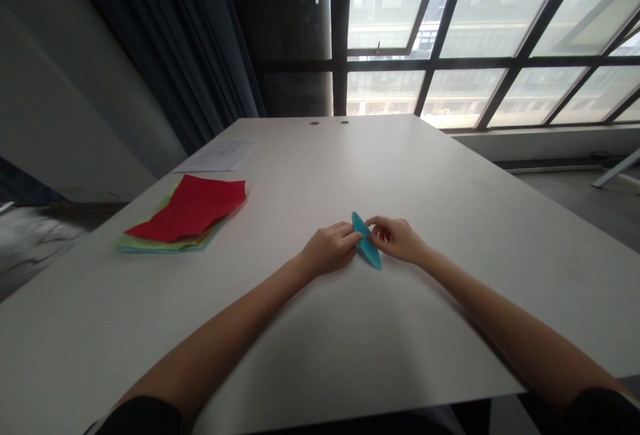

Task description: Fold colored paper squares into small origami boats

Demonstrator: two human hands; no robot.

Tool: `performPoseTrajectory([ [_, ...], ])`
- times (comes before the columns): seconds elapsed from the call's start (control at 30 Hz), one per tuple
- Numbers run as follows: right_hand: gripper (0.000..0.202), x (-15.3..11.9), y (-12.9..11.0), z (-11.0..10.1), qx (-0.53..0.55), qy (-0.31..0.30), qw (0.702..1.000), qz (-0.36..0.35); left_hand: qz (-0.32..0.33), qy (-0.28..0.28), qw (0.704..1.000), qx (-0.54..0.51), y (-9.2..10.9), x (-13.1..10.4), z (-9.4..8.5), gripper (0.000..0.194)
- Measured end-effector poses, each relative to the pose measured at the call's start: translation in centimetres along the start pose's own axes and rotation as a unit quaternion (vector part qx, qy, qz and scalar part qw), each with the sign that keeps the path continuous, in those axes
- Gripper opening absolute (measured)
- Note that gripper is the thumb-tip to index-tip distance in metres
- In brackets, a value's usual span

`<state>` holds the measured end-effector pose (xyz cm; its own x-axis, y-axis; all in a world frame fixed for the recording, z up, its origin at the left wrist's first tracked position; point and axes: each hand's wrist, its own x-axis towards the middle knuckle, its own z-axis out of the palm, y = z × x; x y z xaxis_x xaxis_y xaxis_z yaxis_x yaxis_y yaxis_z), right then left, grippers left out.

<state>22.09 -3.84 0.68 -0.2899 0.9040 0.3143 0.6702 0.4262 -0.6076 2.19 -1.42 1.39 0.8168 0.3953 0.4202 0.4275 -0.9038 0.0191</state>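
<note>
A small folded piece of blue paper (373,255), narrow and pointed at both ends, is held just above or on the white table, tilted between my two hands. My left hand (333,247) grips its left side, thumb on the near face and the other fingers curled behind. From the right, my right hand (395,238) pinches the paper's edge between thumb and forefinger. The fingers cover part of the middle, so the inner folds cannot be made out.
To the left on the white table (310,175) lies a stack of coloured paper (160,246), with a crumpled-looking red sheet (197,205) on top. Behind it is a printed white sheet (220,155). Windows and a dark curtain (175,35) stand beyond the table.
</note>
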Motion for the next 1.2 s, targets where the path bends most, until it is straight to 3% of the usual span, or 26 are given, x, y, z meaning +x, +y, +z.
performPoseTrajectory([
  [0.1,0.02,-0.1,-0.3,0.4,-0.026,0.006,1.0,-0.006,-0.027,0.024,0.999,-0.029,0.1,-0.1,0.0,0.017],
  [0.23,0.022,-0.2,-0.7,1.0,-0.033,0.068,0.997,0.001,-0.099,0.076,0.991,-0.051,0.1,0.0,0.3,0.015],
  [0.43,0.033,-0.5,-1.3,2.3,0.036,0.095,0.995,0.017,-0.149,0.101,0.974,-0.136,0.6,0.3,1.1,0.003],
  [0.57,0.033,-0.5,-1.5,2.7,0.047,0.093,0.994,0.02,-0.186,0.132,0.955,-0.191,1.1,0.2,1.7,0.018],
  [0.7,0.04,-0.6,-1.7,2.8,0.054,0.087,0.994,-0.027,-0.242,0.181,0.921,-0.244,1.3,0.3,1.9,0.035],
  [0.9,0.051,-0.8,-2.2,2.8,0.017,0.084,0.993,-0.083,-0.294,0.178,0.894,-0.287,1.3,0.5,1.5,0.017],
  [1.2,0.046,-0.9,-2.5,2.8,-0.047,0.093,0.989,-0.103,-0.335,0.186,0.883,-0.272,1.1,0.5,1.1,0.031],
])
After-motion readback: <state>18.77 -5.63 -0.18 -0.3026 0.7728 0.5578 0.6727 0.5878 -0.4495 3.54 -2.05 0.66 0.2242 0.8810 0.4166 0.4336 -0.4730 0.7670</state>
